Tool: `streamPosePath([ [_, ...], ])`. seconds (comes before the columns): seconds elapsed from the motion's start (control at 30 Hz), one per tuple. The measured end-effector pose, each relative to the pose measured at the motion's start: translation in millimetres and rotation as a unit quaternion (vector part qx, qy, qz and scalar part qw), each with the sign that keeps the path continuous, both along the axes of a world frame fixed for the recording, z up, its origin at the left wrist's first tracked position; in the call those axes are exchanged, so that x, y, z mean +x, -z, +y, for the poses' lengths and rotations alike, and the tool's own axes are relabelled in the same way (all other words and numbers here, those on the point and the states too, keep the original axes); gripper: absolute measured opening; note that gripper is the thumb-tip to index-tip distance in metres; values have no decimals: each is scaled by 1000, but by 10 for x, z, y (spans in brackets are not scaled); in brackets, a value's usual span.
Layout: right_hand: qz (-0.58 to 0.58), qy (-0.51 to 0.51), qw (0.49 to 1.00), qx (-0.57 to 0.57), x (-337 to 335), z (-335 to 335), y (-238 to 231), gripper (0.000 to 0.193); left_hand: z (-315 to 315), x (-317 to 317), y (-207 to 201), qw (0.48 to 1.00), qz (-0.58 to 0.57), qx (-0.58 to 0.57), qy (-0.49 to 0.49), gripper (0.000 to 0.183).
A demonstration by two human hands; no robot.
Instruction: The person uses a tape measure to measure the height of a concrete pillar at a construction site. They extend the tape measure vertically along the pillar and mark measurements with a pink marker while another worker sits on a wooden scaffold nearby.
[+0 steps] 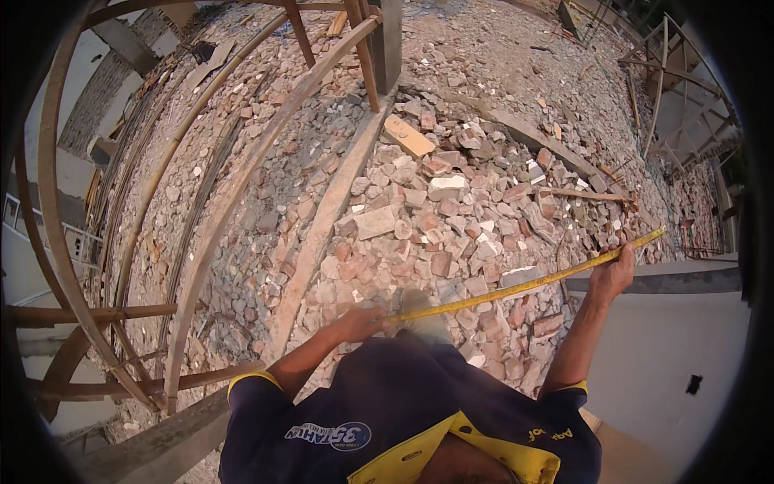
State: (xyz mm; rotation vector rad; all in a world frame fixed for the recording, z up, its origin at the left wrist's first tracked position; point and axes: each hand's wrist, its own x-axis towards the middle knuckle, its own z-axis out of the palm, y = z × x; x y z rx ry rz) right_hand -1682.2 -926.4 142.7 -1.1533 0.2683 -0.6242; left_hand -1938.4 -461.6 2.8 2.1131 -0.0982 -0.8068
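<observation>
Though likely light and bendy, hold yellow measuring tape (pixel 516 288) near both ends; see fingers of left hand (pixel 358 324) and right hand (pixel 613 276) closed on it.

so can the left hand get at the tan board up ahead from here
Probably not: the left hand holds the yellow tape, and the tan board lies well ahead, with a stretch of broken rubble between.

tape measure (pixel 516 288) above brick rubble (pixel 441 263)
</observation>
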Motion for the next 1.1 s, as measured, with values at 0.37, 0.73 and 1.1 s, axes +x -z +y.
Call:
streamPosePath([
  [0.37,-125,-85,988,7,1834,-1440,-1824,26,448,907,-369,975,-210,-19,-74,30],
  [0.73,-72,-299,920,-243,2032,1870,-1671,35,561,2445,-95,956,-226,-93,-165,36],
  [1.1,-129,-432,792,-411,3332,4434,-1486,39,1361,4375,-1104,861,-292,-224,-350,35],
])
